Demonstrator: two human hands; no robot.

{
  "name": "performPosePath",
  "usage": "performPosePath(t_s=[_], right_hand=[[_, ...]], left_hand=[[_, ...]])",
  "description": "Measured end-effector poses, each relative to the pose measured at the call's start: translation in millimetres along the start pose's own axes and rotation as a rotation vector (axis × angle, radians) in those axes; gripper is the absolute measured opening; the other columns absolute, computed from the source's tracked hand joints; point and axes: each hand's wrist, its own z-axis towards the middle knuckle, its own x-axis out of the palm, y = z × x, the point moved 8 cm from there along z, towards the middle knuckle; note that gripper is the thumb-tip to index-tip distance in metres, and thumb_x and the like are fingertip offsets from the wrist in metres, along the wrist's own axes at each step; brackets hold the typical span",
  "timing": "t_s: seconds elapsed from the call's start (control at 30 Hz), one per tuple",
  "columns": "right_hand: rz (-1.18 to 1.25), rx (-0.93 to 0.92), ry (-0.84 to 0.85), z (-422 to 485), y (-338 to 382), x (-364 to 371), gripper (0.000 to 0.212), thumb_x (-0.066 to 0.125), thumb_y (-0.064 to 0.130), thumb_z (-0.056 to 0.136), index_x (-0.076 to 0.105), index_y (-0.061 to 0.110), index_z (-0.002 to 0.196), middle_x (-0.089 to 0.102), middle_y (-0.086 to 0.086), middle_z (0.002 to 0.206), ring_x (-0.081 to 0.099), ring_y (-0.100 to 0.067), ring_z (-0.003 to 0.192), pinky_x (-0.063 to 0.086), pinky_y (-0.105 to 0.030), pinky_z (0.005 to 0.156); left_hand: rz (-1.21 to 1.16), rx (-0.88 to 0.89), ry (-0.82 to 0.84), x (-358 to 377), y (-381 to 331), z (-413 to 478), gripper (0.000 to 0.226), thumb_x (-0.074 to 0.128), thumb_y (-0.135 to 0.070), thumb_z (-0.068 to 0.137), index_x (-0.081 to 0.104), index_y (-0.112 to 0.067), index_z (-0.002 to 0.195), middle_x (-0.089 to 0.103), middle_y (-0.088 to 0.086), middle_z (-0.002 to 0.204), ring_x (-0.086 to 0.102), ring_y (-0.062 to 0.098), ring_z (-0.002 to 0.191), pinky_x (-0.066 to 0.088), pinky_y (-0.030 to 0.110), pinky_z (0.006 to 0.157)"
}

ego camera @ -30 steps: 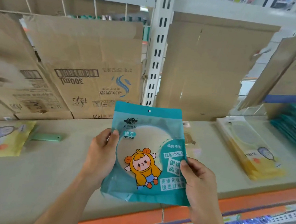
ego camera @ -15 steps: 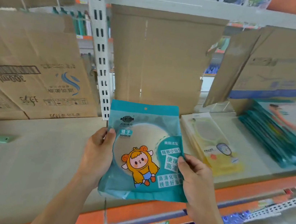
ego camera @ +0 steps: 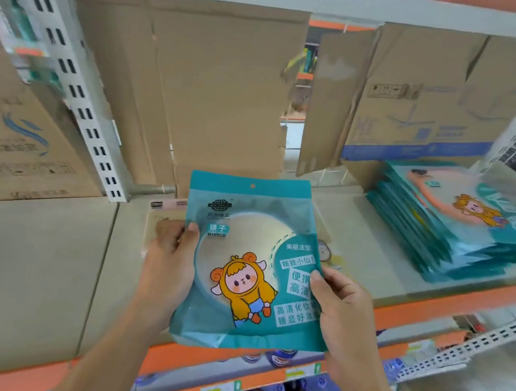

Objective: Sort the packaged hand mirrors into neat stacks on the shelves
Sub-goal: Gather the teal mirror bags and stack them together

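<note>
Our left hand (ego camera: 168, 269) grips the left edge of the teal mirror packet (ego camera: 241, 259), thumb on the front and fingers curled behind. Our right hand (ego camera: 343, 308) pinches the right edge the same way, thumb across the printed text. The packet is upright in the air, facing us, left of the teal stack (ego camera: 455, 228) and nearer to us than it.

That stack of matching packets lies on the shelf (ego camera: 30, 247), its layers fanned out rather than squared. Left of the stack, partly hidden behind our packet, a pale yellow packet (ego camera: 329, 255) lies flat. Behind the stack stand cardboard sheets (ego camera: 218, 91).

We judge that the step in hand is carrying this packet over to the stack. To do it well, we should tip it flat, face up, and turn it to match the print of the stack's top packet. We then lower it with both hands until the corners meet. The glossy film will probably slide, so we should set it down rather than drop it and nudge the fanned layers square.
</note>
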Motion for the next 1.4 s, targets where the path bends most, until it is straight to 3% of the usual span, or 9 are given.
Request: performPosePath(t_s=[0.13,0.23,0.4,0.53,0.77,0.97,1.07,1.2,1.4], right_hand=[[0.011,0.011,-0.043,8,0,-33,0.017,0.056,0.013,0.093,0.071,0.016,0.088,0.074,-0.002,0.082,0.07,-0.023,0.078,0.055,-0.037,0.067],[0.028,0.019,-0.088,12,-1,-55,0.017,0.057,0.012,0.093,0.071,0.016,0.084,0.074,-0.003,0.079,0.069,-0.022,0.074,0.053,-0.039,0.068],[0.053,0.028,-0.138,22,-3,-76,0.017,0.056,0.013,0.093,0.07,0.015,0.084,0.074,-0.002,0.077,0.068,-0.02,0.07,0.051,-0.036,0.064],[0.065,0.029,-0.175,31,0,-84,0.019,0.056,0.015,0.093,0.07,0.018,0.081,0.074,-0.002,0.076,0.068,-0.021,0.07,0.05,-0.036,0.064],[0.046,-0.054,-0.29,55,30,-110,0.015,0.056,0.014,0.093,0.07,0.019,0.089,0.074,0.002,0.077,0.069,-0.016,0.07,0.053,-0.03,0.058],[-0.01,-0.19,-0.333,69,72,-124,0.019,0.056,0.015,0.093,0.07,0.024,0.083,0.074,0.004,0.078,0.071,-0.016,0.074,0.055,-0.031,0.06],[-0.03,-0.239,-0.342,73,89,-137,0.019,0.057,0.016,0.092,0.068,0.027,0.081,0.073,0.008,0.076,0.071,-0.011,0.072,0.056,-0.029,0.06],[-0.066,-0.292,-0.334,87,110,-159,0.021,0.057,0.017,0.092,0.067,0.03,0.079,0.072,0.013,0.075,0.07,-0.006,0.071,0.057,-0.023,0.055],[-0.137,-0.308,-0.279,129,128,-204,0.014,0.06,0.019,0.09,0.067,0.028,0.082,0.072,0.014,0.077,0.07,-0.005,0.072,0.052,-0.018,0.053]], left_hand=[[0.015,0.028,0.022,32,-7,-8,0.024,0.044,-0.033,0.098,0.064,-0.024,0.09,0.07,-0.001,0.085,0.067,0.021,0.085,0.055,0.042,0.075],[0.029,0.029,0.06,55,-15,-12,0.025,0.043,-0.027,0.1,0.061,-0.018,0.085,0.063,-0.002,0.072,0.063,-0.003,0.067,0.048,0.011,0.057],[0.013,0.031,0.108,85,-18,-6,0.027,0.045,-0.026,0.099,0.062,-0.011,0.086,0.067,0.014,0.082,0.063,0.032,0.079,0.045,0.034,0.064],[0.006,0.021,0.144,103,-19,8,0.027,0.044,-0.025,0.099,0.063,-0.012,0.086,0.068,0.003,0.075,0.061,0.013,0.063,0.044,0.015,0.051],[-0.085,0.008,0.245,150,-42,29,0.026,0.043,-0.027,0.1,0.062,-0.02,0.084,0.064,-0.006,0.07,0.059,-0.001,0.05,0.039,0.007,0.038],[-0.109,0.009,0.285,184,-60,54,0.028,0.043,-0.032,0.099,0.063,-0.014,0.091,0.07,0.007,0.083,0.067,0.02,0.071,0.049,0.02,0.05],[-0.133,0.019,0.283,199,-72,56,0.027,0.043,-0.033,0.099,0.063,-0.023,0.084,0.069,-0.001,0.077,0.063,0.013,0.064,0.045,0.014,0.042],[-0.159,-0.013,0.29,227,-81,54,0.025,0.043,-0.038,0.099,0.059,-0.035,0.08,0.067,-0.01,0.077,0.066,0.013,0.075,0.052,0.027,0.06],[-0.206,-0.033,0.279,275,-85,47,0.026,0.042,-0.035,0.1,0.064,-0.027,0.09,0.073,-0.004,0.083,0.071,0.019,0.079,0.057,0.038,0.073]])
